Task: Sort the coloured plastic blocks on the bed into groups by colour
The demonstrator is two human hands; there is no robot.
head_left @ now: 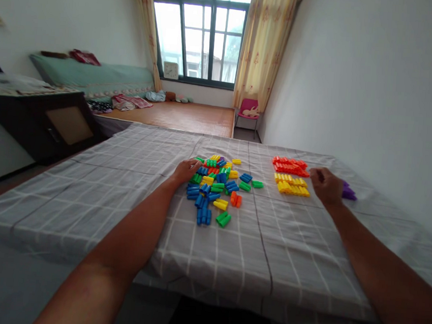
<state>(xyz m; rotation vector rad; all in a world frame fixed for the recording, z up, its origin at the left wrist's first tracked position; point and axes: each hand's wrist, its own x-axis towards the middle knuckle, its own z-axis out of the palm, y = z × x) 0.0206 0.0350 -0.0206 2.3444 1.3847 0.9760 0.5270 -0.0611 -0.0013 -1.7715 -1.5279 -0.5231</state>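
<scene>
A mixed pile of plastic building blocks (217, 187), each shaped like joined tubes, lies on the table in blue, green, yellow and orange. My left hand (186, 171) rests at the pile's left edge, fingers loosely stretched over the blocks. To the right, orange blocks (289, 166) are lined up in rows, with rows of yellow blocks (292, 185) just in front of them. My right hand (326, 185) is at the right end of the orange rows, fingers curled together; whatever they may hold is hidden. Purple blocks (348, 191) show partly behind that hand.
A grey checked cloth (126, 175) covers the table. Beyond it stand a bed (189, 115) with a brown mat and a pink chair (249, 107) holding a soft toy. A dark cabinet (52, 126) is at the left, a white wall (362, 83) at the right.
</scene>
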